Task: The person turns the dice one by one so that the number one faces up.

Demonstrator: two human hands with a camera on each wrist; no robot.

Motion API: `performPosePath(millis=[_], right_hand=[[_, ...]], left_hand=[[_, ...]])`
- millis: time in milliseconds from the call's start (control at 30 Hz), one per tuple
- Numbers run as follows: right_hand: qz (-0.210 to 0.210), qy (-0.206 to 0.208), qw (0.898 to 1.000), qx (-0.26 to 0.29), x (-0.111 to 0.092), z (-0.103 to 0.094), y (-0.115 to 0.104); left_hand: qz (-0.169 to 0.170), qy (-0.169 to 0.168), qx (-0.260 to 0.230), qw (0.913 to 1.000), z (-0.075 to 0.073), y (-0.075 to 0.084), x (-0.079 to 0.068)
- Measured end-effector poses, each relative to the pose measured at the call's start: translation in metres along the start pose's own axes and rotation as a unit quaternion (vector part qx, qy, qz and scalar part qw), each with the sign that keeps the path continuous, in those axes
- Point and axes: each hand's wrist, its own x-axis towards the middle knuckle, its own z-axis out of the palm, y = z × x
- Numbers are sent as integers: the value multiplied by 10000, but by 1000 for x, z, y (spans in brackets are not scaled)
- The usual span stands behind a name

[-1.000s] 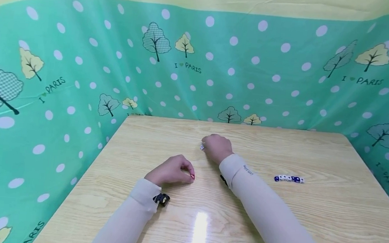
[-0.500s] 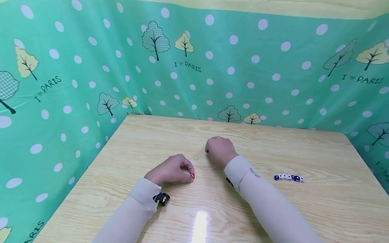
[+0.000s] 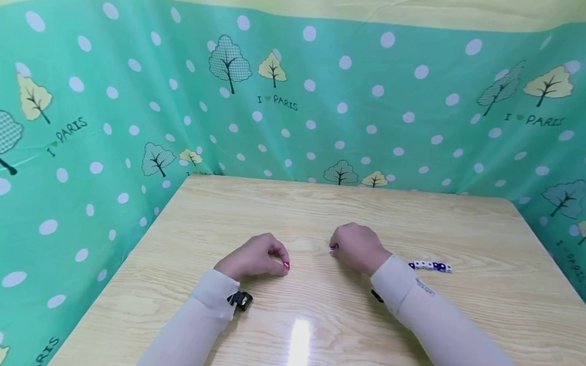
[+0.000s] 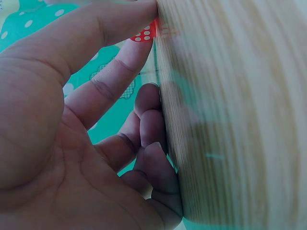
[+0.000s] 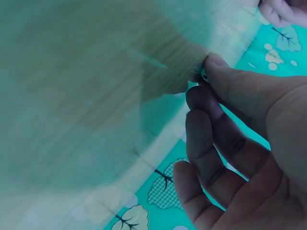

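My left hand [image 3: 257,256] rests low over the table, thumb and index finger pinching a red die [image 3: 286,265] with white dots. The left wrist view shows this red die [image 4: 145,33] right at the tabletop, with the other fingers curled beneath the palm. To the right and slightly farther back, my right hand [image 3: 358,245] pinches a small white-and-blue piece, apparently dice [image 3: 332,249], mostly hidden by the fingers. In the right wrist view a sliver of a white die [image 5: 205,75] with a dark dot shows between thumb and index finger.
A row of several white and blue dice [image 3: 429,266] lies on the wooden table [image 3: 249,202], right of my right hand and partly behind its sleeve. A green dotted curtain [image 3: 342,94] surrounds the table's back and sides. Each wrist carries a black strapped device [image 3: 239,300].
My right hand has moved right and toward me, carrying the white-and-blue dice across the table. The left hand stays in place with the red die. The view has shifted slightly.
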Motion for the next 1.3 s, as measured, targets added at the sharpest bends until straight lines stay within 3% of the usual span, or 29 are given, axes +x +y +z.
performPosePath(millis=[667, 900, 1300], right_hand=[[-325, 410, 9977, 432, -86, -1, 25], [-449, 555, 9962, 503, -92, -2, 28], [118, 42, 9929, 1183, -89, -4, 33]], left_hand=[[101, -79, -129, 9998, 2, 1, -1], [97, -30, -44, 9999, 0, -1, 0], [70, -36, -41, 10000, -2, 0, -1]])
